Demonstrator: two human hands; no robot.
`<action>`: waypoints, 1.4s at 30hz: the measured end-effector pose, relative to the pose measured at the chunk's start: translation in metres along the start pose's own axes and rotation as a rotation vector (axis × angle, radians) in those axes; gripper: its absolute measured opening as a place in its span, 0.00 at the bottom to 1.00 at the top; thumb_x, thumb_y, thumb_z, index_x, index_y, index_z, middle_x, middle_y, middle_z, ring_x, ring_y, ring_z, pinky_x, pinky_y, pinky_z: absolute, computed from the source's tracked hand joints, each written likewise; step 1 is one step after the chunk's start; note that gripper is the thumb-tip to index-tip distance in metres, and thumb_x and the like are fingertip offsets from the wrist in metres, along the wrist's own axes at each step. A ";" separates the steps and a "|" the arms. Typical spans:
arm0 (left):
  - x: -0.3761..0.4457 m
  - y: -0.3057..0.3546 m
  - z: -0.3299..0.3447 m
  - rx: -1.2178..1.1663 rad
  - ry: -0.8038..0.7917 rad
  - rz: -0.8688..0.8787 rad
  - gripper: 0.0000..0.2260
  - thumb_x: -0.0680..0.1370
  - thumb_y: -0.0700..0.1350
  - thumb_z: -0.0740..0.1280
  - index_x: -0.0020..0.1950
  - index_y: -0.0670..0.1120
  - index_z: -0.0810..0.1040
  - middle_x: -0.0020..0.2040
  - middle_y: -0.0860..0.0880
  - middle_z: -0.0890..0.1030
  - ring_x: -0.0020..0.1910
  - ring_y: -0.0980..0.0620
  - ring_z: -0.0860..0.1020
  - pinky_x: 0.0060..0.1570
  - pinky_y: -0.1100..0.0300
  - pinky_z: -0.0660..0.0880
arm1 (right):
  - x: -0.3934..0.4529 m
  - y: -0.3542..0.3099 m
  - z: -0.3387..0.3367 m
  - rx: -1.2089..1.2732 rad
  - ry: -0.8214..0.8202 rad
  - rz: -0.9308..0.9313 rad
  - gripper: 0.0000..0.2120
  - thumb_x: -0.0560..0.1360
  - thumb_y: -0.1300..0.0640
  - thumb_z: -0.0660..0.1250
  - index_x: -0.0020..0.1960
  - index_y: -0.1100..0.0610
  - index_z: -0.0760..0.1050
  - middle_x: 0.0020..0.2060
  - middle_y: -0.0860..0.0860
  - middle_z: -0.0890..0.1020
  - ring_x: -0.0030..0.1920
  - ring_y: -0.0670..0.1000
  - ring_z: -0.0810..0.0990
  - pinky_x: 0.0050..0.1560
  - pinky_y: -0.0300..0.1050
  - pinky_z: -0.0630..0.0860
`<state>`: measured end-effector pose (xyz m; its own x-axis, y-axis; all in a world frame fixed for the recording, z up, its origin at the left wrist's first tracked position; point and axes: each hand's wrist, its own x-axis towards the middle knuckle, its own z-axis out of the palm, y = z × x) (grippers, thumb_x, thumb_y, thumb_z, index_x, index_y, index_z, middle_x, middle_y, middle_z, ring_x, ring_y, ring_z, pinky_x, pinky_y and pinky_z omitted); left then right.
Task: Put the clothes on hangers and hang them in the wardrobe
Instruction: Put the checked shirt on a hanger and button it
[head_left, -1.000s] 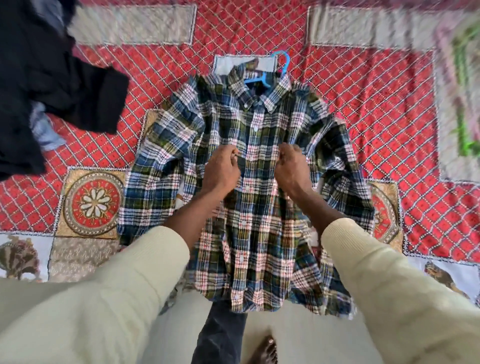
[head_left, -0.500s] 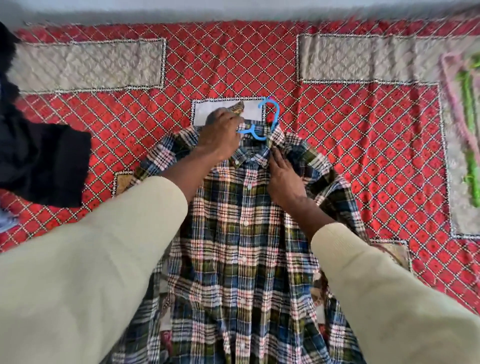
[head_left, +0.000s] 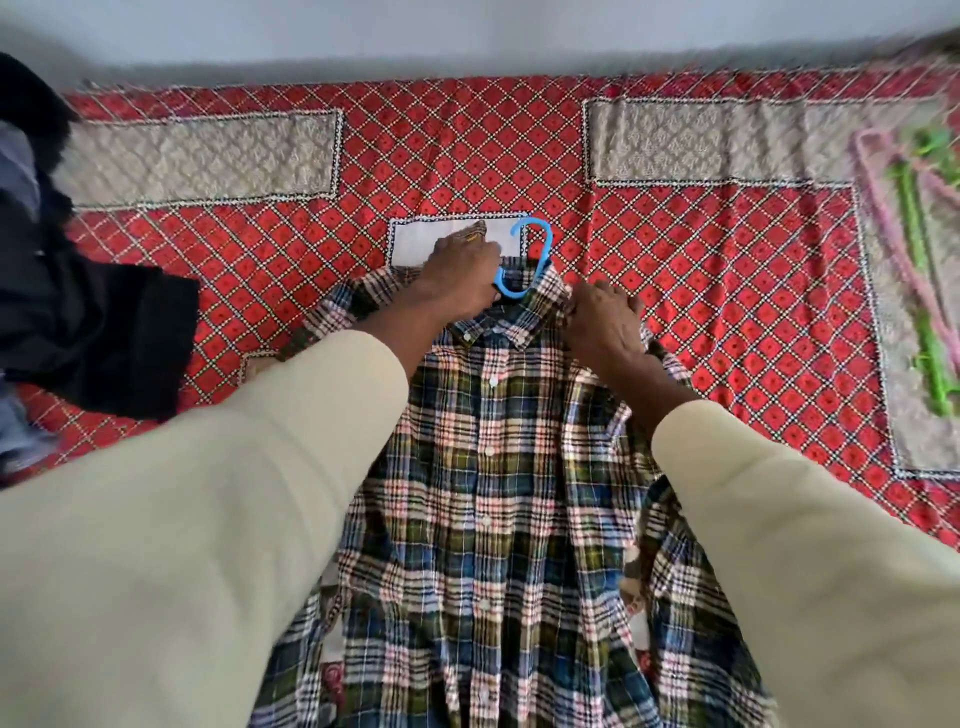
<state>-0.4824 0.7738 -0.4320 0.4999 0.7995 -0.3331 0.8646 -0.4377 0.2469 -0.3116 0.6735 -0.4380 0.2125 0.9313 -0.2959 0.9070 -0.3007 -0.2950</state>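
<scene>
A plaid shirt (head_left: 493, 467) lies buttoned and face up on the red patterned bedspread (head_left: 727, 312). A blue hanger (head_left: 540, 249) sits inside it, with only its hook sticking out past the collar. My left hand (head_left: 457, 275) grips the hanger's neck at the left side of the collar. My right hand (head_left: 605, 322) rests on the shirt's right shoulder beside the collar, its fingers curled into the fabric there. Both of my arms wear cream sleeves.
A heap of dark clothes (head_left: 78, 322) lies at the left edge of the bed. Green and pink hangers (head_left: 919, 270) lie at the far right. A pale wall (head_left: 467, 31) runs behind the bed.
Both hands went up from the shirt's middle to the collar. My left hand has closed on the hanger, and my right hand has slid from the placket out to the right shoulder.
</scene>
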 end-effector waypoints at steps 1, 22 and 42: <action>-0.004 0.005 0.003 0.016 -0.017 -0.028 0.18 0.76 0.43 0.70 0.64 0.43 0.70 0.56 0.43 0.78 0.56 0.42 0.75 0.65 0.45 0.63 | -0.002 0.001 -0.003 0.024 0.012 -0.027 0.16 0.74 0.63 0.62 0.62 0.60 0.71 0.58 0.59 0.75 0.62 0.61 0.71 0.67 0.60 0.60; -0.033 -0.006 -0.064 -0.328 0.081 0.092 0.09 0.76 0.42 0.72 0.54 0.44 0.76 0.54 0.46 0.79 0.48 0.46 0.78 0.50 0.48 0.78 | -0.047 -0.009 -0.051 0.166 0.343 0.203 0.12 0.75 0.66 0.58 0.58 0.61 0.71 0.51 0.57 0.76 0.48 0.55 0.71 0.57 0.56 0.71; -0.371 0.162 -0.305 -0.164 0.681 0.172 0.14 0.75 0.55 0.73 0.50 0.45 0.77 0.43 0.47 0.79 0.45 0.44 0.78 0.40 0.57 0.70 | -0.357 -0.072 -0.337 0.344 0.666 -0.205 0.06 0.74 0.61 0.64 0.45 0.60 0.79 0.42 0.61 0.83 0.42 0.63 0.81 0.37 0.51 0.75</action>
<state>-0.5433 0.5320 0.0094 0.4391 0.8270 0.3511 0.7306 -0.5561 0.3962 -0.3297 0.4322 -0.0047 0.3249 0.8699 0.3710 0.8107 -0.0542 -0.5829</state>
